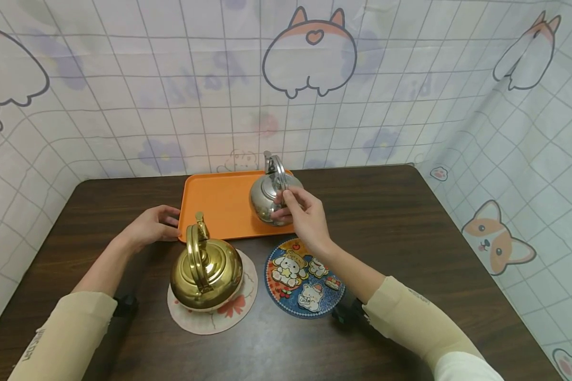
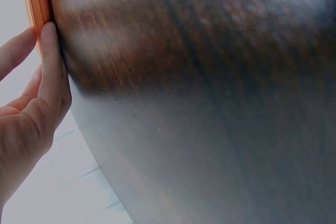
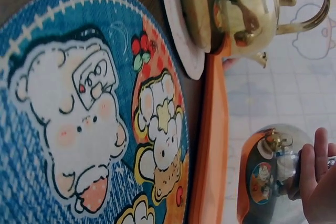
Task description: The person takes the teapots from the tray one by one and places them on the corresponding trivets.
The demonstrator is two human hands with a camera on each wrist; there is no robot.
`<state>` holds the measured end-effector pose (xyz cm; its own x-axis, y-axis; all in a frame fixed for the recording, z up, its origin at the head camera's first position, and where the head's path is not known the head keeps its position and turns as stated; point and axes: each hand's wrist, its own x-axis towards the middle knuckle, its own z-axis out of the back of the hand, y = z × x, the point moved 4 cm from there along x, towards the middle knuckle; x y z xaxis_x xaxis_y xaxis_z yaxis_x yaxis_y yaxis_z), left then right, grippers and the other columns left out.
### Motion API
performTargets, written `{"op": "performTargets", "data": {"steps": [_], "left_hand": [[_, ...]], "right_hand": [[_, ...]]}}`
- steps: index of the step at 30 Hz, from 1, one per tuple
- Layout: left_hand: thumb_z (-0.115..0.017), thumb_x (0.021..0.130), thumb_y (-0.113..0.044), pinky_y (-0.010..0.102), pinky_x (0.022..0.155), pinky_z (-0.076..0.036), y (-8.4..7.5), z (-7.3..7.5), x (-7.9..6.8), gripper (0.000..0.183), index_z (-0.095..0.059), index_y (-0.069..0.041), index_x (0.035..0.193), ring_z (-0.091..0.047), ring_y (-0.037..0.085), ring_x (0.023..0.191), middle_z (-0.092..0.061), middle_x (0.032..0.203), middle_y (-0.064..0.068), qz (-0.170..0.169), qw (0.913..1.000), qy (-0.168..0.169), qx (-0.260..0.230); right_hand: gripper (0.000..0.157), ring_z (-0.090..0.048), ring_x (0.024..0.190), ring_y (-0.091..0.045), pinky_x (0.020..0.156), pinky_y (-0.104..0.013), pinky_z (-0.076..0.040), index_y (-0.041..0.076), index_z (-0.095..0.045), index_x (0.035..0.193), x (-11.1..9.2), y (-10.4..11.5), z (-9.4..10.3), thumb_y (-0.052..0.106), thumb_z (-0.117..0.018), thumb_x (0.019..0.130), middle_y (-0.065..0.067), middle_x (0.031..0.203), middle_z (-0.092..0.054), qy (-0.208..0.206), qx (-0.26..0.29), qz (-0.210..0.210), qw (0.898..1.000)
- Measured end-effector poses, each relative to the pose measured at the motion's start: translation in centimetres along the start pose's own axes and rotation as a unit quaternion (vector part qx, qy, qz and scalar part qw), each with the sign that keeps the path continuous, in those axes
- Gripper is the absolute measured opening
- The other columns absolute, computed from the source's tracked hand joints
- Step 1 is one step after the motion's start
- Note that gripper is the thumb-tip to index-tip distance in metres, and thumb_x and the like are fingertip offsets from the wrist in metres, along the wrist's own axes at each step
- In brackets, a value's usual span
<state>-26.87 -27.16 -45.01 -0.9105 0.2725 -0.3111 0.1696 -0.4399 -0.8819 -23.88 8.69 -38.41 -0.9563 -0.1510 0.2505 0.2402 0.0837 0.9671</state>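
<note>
My right hand [image 1: 310, 217] holds a shiny silver kettle [image 1: 263, 198] by its arched handle, over the right half of an orange tray [image 1: 219, 203]. In the right wrist view a strip of pale wall shows between the kettle's underside and the tray's rim. At the tray's left edge, my left hand [image 1: 148, 227] pinches the rim between thumb and finger, as the left wrist view shows. In front of that edge a gold kettle [image 1: 214, 275] stands on a round, pale mat with red flowers [image 1: 235, 312].
A round blue mat with cartoon animals [image 1: 291, 304] lies right of the gold kettle, under my right forearm. Everything rests on a dark wooden table [image 1: 386, 222]. White gridded cloth [image 1: 209, 106] with corgi drawings hangs behind and along the sides.
</note>
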Motion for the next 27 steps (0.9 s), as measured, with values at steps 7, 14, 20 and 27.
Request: {"op": "performTargets", "data": {"steps": [7,14,20,27], "left_hand": [[-0.064,0.096,0.007,0.040,0.090,-0.060,0.0,0.0,0.0,0.067,-0.027,0.017,0.150,-0.066,0.024,0.097,-0.047,0.128,0.033,-0.001,1.0000,-0.001,-0.002],[-0.064,0.096,0.007,0.039,0.090,-0.061,-0.1,-0.1,-0.1,0.067,-0.026,0.017,0.151,-0.066,0.024,0.097,-0.046,0.128,0.033,0.000,1.0000,0.000,-0.001],[-0.064,0.096,0.007,0.040,0.090,-0.060,-0.2,-0.2,-0.2,0.067,-0.026,0.017,0.151,-0.066,0.025,0.098,-0.046,0.129,0.034,0.000,1.0000,0.001,0.000],[-0.063,0.097,0.007,0.041,0.090,-0.060,-0.2,-0.1,-0.2,0.066,-0.026,0.017,0.151,-0.066,0.026,0.099,-0.046,0.130,0.035,-0.001,1.0000,0.001,0.004]], "right_hand": [[0.032,-0.071,0.085,-0.026,0.082,-0.039,-0.063,-0.005,-0.066,0.119,-0.9,0.6,0.2,0.022,-0.051,0.110,-0.024,0.110,-0.066,-0.008,-0.009,0.000,1.000],[0.030,-0.071,0.083,-0.021,0.084,-0.037,-0.063,-0.006,-0.066,0.117,-1.5,0.9,0.5,0.019,-0.051,0.111,-0.022,0.107,-0.066,-0.016,0.003,0.005,1.000],[0.030,-0.072,0.084,-0.023,0.083,-0.035,-0.063,-0.003,-0.067,0.114,-2.1,1.0,1.0,0.022,-0.051,0.110,-0.019,0.105,-0.067,-0.033,-0.009,0.007,0.999],[0.031,-0.072,0.082,-0.022,0.083,-0.037,-0.063,-0.005,-0.067,0.116,-2.6,1.3,1.4,0.022,-0.052,0.110,-0.019,0.105,-0.067,-0.044,-0.007,0.008,0.999]]}}
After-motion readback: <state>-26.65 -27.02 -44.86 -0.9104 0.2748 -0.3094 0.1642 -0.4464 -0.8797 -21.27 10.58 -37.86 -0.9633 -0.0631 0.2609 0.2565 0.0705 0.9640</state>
